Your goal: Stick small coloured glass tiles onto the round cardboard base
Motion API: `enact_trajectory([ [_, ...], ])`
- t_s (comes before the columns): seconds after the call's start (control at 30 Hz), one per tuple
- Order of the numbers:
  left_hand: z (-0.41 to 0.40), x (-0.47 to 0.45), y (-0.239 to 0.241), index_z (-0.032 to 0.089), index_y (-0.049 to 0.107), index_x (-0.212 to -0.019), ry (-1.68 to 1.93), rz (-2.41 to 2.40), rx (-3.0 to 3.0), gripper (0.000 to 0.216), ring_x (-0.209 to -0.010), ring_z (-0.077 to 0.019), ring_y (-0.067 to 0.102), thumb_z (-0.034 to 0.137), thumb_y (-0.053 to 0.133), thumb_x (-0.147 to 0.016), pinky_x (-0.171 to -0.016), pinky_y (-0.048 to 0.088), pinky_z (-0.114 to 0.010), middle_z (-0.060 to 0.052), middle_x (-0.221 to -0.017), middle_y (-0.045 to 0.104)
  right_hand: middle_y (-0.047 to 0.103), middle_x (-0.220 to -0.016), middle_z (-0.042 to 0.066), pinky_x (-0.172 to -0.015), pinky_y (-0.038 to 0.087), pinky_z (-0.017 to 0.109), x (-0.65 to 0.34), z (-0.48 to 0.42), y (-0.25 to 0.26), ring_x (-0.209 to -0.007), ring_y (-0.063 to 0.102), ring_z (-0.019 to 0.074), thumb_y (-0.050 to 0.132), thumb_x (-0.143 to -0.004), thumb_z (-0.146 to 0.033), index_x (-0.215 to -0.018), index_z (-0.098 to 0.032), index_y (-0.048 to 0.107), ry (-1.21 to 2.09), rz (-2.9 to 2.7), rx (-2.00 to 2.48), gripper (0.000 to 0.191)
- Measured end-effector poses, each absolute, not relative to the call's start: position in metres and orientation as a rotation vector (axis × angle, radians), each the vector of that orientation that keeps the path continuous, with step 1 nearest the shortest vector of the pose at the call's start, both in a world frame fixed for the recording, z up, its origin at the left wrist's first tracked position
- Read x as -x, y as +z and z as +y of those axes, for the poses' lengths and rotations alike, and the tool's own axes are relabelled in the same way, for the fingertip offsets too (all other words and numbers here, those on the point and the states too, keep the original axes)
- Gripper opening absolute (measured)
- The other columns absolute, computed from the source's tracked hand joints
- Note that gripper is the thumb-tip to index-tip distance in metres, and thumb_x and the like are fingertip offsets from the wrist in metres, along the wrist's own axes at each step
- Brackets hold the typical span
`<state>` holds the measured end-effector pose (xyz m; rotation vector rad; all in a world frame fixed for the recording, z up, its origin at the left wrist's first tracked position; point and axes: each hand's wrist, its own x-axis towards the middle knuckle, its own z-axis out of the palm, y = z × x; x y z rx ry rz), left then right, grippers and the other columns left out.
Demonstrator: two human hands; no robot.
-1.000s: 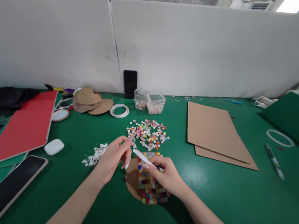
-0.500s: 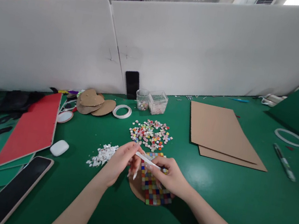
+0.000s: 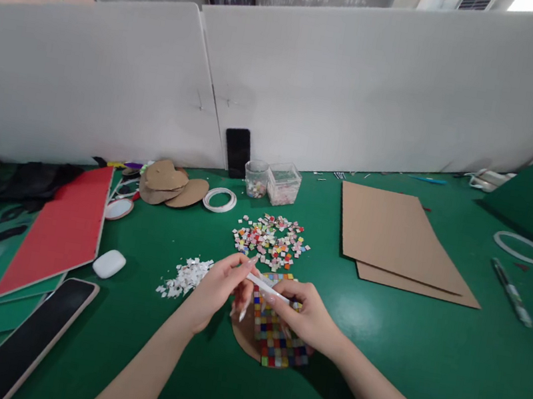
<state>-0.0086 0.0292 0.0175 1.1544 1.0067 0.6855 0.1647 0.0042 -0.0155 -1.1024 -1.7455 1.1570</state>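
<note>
A slim white strip (image 3: pixel 267 286) slants between my two hands; its exact kind I cannot make out. At its upper left end, my left hand (image 3: pixel 220 283) is closed, thumb and index finger together, other fingers curled below. My right hand (image 3: pixel 311 314) pinches the lower right part of the strip between thumb and fingers. Beneath them lies a sheet of small multicoloured mosaic tiles (image 3: pixel 279 350), resting on a round cardboard disc (image 3: pixel 243 336). Part of the tile sheet is hidden by my right hand. Loose coloured tiles (image 3: pixel 268 237) are scattered just beyond my fingers.
White chips (image 3: pixel 186 278) are heaped left of my left hand. Behind stand two clear containers (image 3: pixel 283 185) and an upright phone (image 3: pixel 237 153). Cardboard sheets (image 3: pixel 393 233) lie right. A red board (image 3: pixel 62 231), white case (image 3: pixel 109 264) and large phone (image 3: pixel 29 340) lie left.
The whole view has shifted very slightly. Both hands keep nearly the same pose around the white strip, and the tiles look unmoved.
</note>
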Motion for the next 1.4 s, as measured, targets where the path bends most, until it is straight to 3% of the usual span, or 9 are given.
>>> enact_trajectory([
  [0.4, 0.029, 0.008, 0.017, 0.018, 0.048, -0.077, 0.679, 1.039, -1.194, 0.025, -0.036, -0.0054, 0.039, 0.041, 0.045, -0.085, -0.035, 0.028, -0.014, 0.007, -0.043, 0.045, 0.049, -0.056, -0.003, -0.051, 0.031, 0.021, -0.166, 0.004, -0.014, -0.052, 0.040, 0.0085, 0.049, -0.084, -0.033, -0.068, -0.015, 0.059, 1.156, -1.754, 1.118, 0.027],
  [0.67, 0.029, 0.007, 0.013, 0.017, 0.048, -0.074, 0.769, 1.036, -1.261, 0.032, -0.038, -0.0060, 0.043, 0.044, 0.036, -0.088, -0.039, 0.031, -0.015, 0.006, -0.044, 0.047, 0.048, -0.055, -0.003, -0.050, 0.031, 0.021, -0.165, 0.002, -0.013, -0.051, 0.040, 0.0083, 0.048, -0.085, -0.032, -0.067, -0.015, 0.059, 1.145, -1.760, 1.116, 0.027],
  [0.9, 0.029, 0.008, 0.018, 0.018, 0.046, -0.078, 0.732, 0.995, -1.267, 0.019, -0.038, -0.0053, 0.041, 0.036, 0.052, -0.082, -0.038, 0.030, -0.014, 0.007, -0.045, 0.048, 0.047, -0.054, -0.003, -0.050, 0.030, 0.021, -0.165, 0.001, -0.011, -0.050, 0.039, 0.0084, 0.048, -0.085, -0.033, -0.067, -0.015, 0.059, 1.124, -1.776, 1.112, 0.028],
  [1.07, 0.027, 0.008, 0.017, 0.022, 0.044, -0.106, 0.797, 0.942, -1.157, 0.024, -0.032, -0.0043, 0.031, 0.029, 0.049, -0.084, -0.036, 0.024, -0.014, 0.010, -0.039, 0.042, 0.048, -0.055, -0.003, -0.050, 0.030, 0.020, -0.163, 0.001, -0.007, -0.051, 0.040, 0.0086, 0.047, -0.085, -0.033, -0.069, -0.014, 0.061, 1.140, -1.779, 1.061, 0.028],
  [1.23, 0.029, 0.006, 0.012, 0.021, 0.044, -0.098, 0.904, 0.884, -0.945, 0.018, -0.030, -0.0027, 0.018, 0.023, 0.051, -0.081, -0.035, 0.017, -0.016, 0.014, -0.034, 0.029, 0.051, -0.057, -0.002, -0.050, 0.032, 0.020, -0.155, -0.006, -0.008, -0.052, 0.042, 0.0093, 0.042, -0.088, -0.030, -0.078, -0.015, 0.062, 1.095, -1.819, 1.033, 0.027],
  [1.4, 0.029, 0.004, 0.006, 0.023, 0.041, -0.095, 0.965, 0.908, -0.873, 0.018, -0.028, -0.0031, 0.016, 0.021, 0.050, -0.079, -0.034, 0.019, -0.015, 0.014, -0.032, 0.029, 0.059, -0.065, 0.001, -0.054, 0.035, 0.021, -0.147, -0.015, -0.014, -0.058, 0.051, 0.0124, 0.039, -0.090, -0.026, -0.081, -0.017, 0.061, 0.930, -1.895, 1.051, 0.025],
])
